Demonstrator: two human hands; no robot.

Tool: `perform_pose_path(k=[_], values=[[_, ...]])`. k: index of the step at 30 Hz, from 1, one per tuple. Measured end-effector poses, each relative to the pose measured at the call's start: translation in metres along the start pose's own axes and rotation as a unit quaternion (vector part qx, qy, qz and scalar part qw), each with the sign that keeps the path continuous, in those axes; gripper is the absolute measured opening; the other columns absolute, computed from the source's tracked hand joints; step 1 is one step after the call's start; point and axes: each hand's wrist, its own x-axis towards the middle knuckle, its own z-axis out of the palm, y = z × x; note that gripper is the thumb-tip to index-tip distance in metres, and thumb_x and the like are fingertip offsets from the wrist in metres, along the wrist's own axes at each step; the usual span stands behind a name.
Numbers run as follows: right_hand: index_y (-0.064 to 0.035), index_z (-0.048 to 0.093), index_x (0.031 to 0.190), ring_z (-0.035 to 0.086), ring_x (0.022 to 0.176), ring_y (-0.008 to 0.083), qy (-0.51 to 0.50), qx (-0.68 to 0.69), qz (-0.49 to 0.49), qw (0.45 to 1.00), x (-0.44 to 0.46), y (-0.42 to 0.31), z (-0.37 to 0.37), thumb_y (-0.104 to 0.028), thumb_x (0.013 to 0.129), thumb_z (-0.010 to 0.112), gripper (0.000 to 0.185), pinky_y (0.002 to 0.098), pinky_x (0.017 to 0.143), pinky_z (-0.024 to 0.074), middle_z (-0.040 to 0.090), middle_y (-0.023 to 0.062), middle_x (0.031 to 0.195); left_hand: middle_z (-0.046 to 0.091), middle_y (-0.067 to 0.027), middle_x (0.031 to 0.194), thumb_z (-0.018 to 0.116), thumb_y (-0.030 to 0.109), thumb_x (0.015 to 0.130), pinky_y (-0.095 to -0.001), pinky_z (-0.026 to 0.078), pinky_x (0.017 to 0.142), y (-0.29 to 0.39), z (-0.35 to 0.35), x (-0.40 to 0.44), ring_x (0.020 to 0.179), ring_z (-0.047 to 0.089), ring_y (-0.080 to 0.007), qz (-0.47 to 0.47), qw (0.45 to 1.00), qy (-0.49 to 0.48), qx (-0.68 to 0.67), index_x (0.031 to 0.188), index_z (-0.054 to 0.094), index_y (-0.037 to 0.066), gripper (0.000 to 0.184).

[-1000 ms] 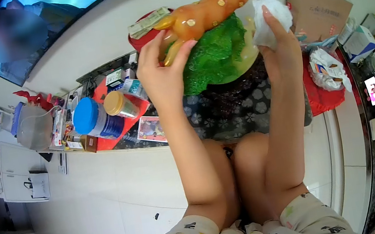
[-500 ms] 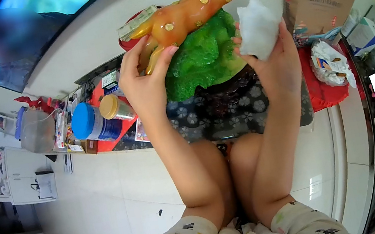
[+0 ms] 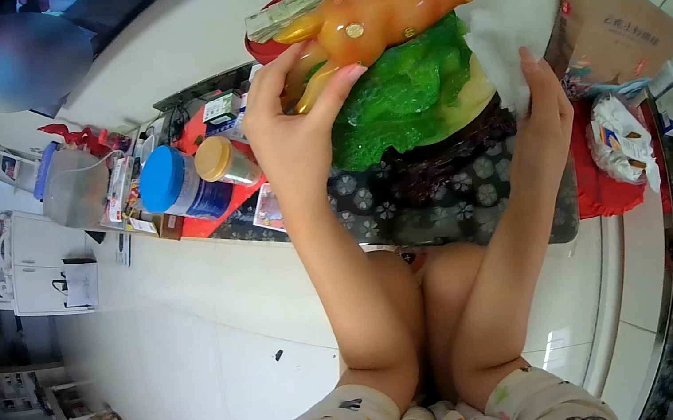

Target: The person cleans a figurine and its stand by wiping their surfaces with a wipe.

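Observation:
A glossy orange animal figurine (image 3: 387,14) with gold coin spots and golden hooves rises over a green cabbage ornament (image 3: 403,99). The ornament rests on a dark brown carved base (image 3: 447,150). My left hand (image 3: 288,115) is closed around the figurine's golden hind legs, thumb on the near side and fingers partly hidden behind. In my right hand (image 3: 546,96) is a white wipe (image 3: 499,60), held at the pale right end of the cabbage. Some of the right fingers are hidden behind the wipe.
A dark flower-patterned table top (image 3: 380,202) lies under the ornament. To the left stand a blue-lidded tub (image 3: 174,184) and a gold-lidded jar (image 3: 225,162). Behind is a red bowl (image 3: 262,50) with a banknote bundle (image 3: 288,10). Right are a paper bag (image 3: 615,26) and a plastic bag (image 3: 620,142).
My right hand has brought the wipe from beside the ornament to its right end, and turned. My left hand keeps its hold on the figurine. The whole view has shifted somewhat.

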Motion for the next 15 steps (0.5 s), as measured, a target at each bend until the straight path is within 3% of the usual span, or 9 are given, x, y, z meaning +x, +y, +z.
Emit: perform_pose_path(k=[5,10,15], values=[[0.0053,0.068,0.107,0.056,0.098,0.0107,-0.031,-0.103,-0.098,0.989,-0.008,0.0,0.002,-0.01,0.09,0.065,0.023,0.0237,0.087,0.044,0.064,0.0072,0.113,0.065,-0.0125,0.102,0.088,0.018,0.066,-0.0309,0.051,0.083,-0.004,-0.004,0.005,0.092,0.065,-0.0199,-0.023,0.999,-0.017,-0.034,0.106,0.067,-0.005,0.051],[-0.0002,0.07,0.107,0.055,0.097,0.0151,-0.051,-0.175,-0.191,0.965,-0.006,0.005,0.001,-0.011,0.089,0.066,0.022,0.0281,0.085,0.0461,0.067,0.0084,0.115,0.071,-0.0165,0.095,0.086,0.02,0.069,-0.0307,0.051,0.081,0.031,-0.021,0.019,0.088,0.066,-0.0198,-0.092,0.987,-0.129,0.022,0.111,0.065,-0.008,0.054],[-0.002,0.071,0.106,0.055,0.096,0.0161,0.05,-0.219,-0.177,0.958,-0.001,0.01,-0.004,-0.012,0.089,0.066,0.021,0.0304,0.084,0.0459,0.07,0.0079,0.103,0.07,-0.0148,0.096,0.087,0.018,0.068,-0.0299,0.05,0.08,0.029,-0.019,0.018,0.088,0.065,-0.0174,-0.116,0.985,-0.123,0.015,0.11,0.066,-0.007,0.054]])
